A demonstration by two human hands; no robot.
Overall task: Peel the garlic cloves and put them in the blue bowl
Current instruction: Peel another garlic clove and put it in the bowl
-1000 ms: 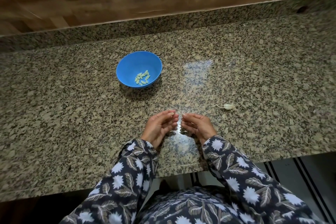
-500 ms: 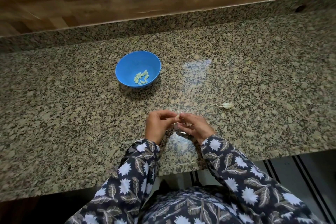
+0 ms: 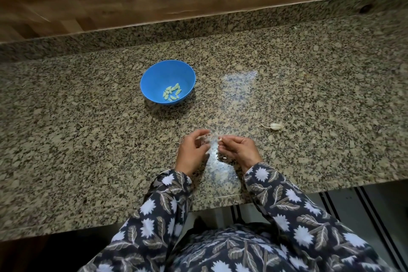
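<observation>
Since half a second ago the hands are being drawn apart: the garlic clove [image 3: 220, 138], then held by both, is now being pinched by the right hand [image 3: 239, 150] alone, near the front edge of the counter [image 3: 88, 139]. The left hand [image 3: 193, 153] is being held just beside it, fingers curled and blurred; whether peel is in it cannot be told. The blue bowl [image 3: 154, 79], with peeled cloves [image 3: 172, 93] inside, is being kept mid-counter, leftward. An unpeeled clove [image 3: 276, 126] is being left right of the hands.

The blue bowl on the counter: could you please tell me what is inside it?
The blue bowl holds a small cluster of pale peeled garlic cloves on its bottom. Nothing covers them; whether any lie under others cannot be told.
</observation>
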